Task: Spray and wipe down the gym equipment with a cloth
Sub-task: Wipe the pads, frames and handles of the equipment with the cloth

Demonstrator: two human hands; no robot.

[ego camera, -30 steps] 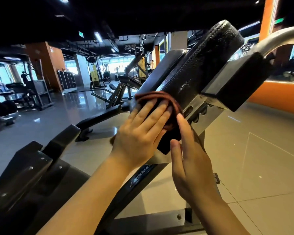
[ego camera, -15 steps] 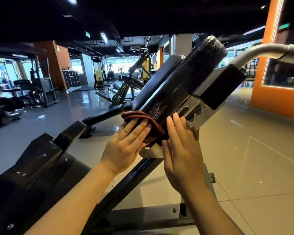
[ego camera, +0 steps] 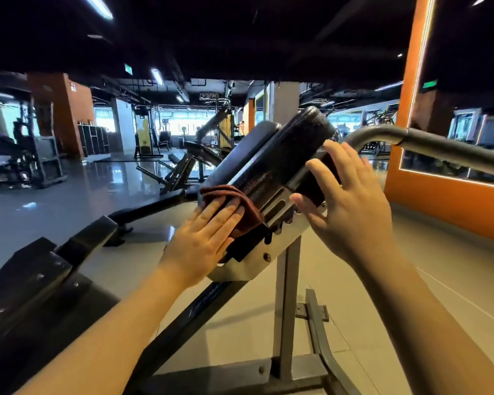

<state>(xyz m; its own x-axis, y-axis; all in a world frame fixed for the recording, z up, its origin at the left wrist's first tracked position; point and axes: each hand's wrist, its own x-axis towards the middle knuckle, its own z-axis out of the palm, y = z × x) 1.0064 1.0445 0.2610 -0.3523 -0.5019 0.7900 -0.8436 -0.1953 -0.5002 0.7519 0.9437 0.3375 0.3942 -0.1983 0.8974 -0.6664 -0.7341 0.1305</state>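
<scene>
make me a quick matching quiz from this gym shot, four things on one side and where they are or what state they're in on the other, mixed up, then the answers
Things
1. cloth
2. left hand
3. right hand
4. grey handle bar

Places or states
A. fingers spread, beside the black pad near its upper end
B. curves out from the machine toward the right edge of the view
C. brown, draped over the pad's lower end
D. flat, fingers straight, pressing the cloth onto the pad

Pairs: 1-C, 2-D, 3-A, 4-B
</scene>
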